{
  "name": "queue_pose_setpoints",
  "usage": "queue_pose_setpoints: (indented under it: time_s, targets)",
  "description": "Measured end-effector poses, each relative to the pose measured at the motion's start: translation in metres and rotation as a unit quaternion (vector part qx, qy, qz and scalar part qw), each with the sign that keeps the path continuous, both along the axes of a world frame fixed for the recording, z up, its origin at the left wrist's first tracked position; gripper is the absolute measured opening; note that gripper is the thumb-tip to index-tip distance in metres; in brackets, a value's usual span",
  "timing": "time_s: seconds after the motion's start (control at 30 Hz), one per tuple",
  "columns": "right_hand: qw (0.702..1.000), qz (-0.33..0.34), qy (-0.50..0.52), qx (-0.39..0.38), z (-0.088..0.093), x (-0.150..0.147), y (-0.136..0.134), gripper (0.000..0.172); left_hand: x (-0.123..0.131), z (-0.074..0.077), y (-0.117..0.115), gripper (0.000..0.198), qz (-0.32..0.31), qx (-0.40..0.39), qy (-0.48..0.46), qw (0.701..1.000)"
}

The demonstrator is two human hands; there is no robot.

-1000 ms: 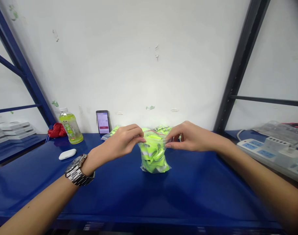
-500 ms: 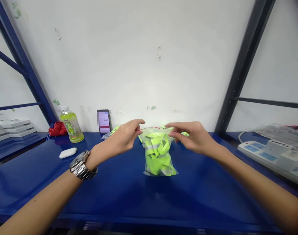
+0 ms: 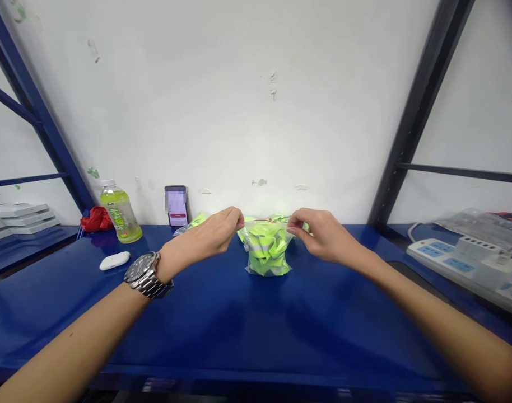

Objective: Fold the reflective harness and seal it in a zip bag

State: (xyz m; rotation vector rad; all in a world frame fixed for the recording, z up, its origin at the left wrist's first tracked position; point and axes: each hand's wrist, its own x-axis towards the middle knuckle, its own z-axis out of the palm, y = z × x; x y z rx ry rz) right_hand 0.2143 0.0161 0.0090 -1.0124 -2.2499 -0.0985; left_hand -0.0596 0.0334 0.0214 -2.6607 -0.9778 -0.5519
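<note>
A clear zip bag (image 3: 268,250) holds folded neon-yellow fabric with pale reflective strips, and a red line runs along its top edge. My left hand (image 3: 221,230), below a metal wristwatch (image 3: 147,274), pinches the bag's upper left corner. At the upper right corner my right hand (image 3: 317,232) has thumb and fingers closed on the plastic. The bag is upright between both hands; whether its bottom rests on the blue table (image 3: 256,324) I cannot tell. Behind it lie more neon-yellow bagged pieces (image 3: 197,220), partly hidden by my hands.
On the left stand a drink bottle (image 3: 120,212), a white earbud case (image 3: 115,261) and a red cloth bundle (image 3: 97,219). A phone (image 3: 176,206) leans on the wall. At the right lies a power strip (image 3: 461,263). Metal posts (image 3: 419,112) flank the table.
The bag has moved away from me, toward the wall, and its bottom sits higher in view. My fingers, looser before, are now pinched on both top corners.
</note>
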Motion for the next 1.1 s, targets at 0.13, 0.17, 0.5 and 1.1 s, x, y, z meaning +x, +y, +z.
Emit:
queue_pose_setpoints:
  time_s: [0.13,0.17,0.5,1.1]
  targets:
    - [1.0,0.004,0.023,-0.019,0.0,0.002,0.0,0.009,0.0,-0.002,-0.001,0.009,-0.005,-0.005,0.01,1.0]
    - [1.0,0.007,0.023,-0.018,0.0,0.002,0.0,0.009,-0.001,-0.002,-0.001,0.01,-0.006,-0.003,0.01,1.0]
    - [0.999,0.028,-0.015,0.013,-0.003,-0.004,-0.007,0.016,-0.002,0.003,-0.017,0.015,-0.016,-0.061,-0.054,0.997]
    - [0.995,0.017,-0.07,0.073,-0.009,-0.003,-0.01,0.017,0.019,-0.012,-0.01,0.019,-0.063,0.128,-0.034,0.989]
